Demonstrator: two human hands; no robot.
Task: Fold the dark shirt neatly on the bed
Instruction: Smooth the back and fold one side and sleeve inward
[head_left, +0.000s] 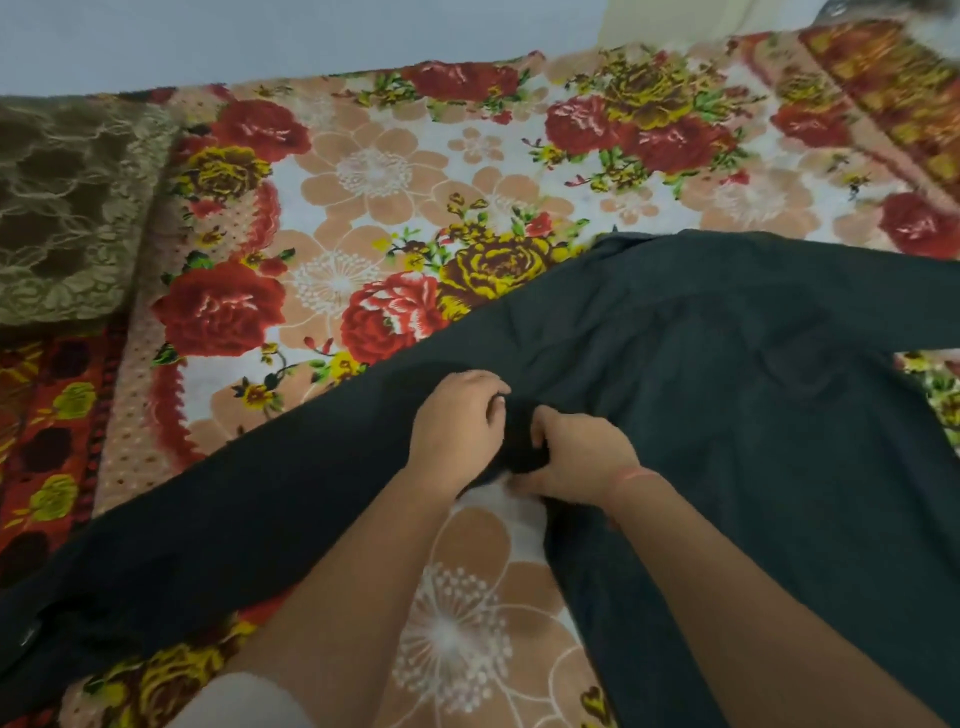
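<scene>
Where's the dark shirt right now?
The dark shirt is spread across the flowery blanket, right of centre, with the left hand and right hand gripping its near edge.

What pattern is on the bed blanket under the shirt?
Floral: red, yellow and peach flowers on white blanket, clearest in the head view.

Shirt (701, 364): dark matt woven cloth, soft, lightly creased. Blanket (374, 171) on bed: plush fleece, floral print, slight sheen on the red roses. Pillow (62, 208): olive cloth under lace-like raised pattern, rough-looking. Thin red thread band (636, 474) on right wrist.
</scene>
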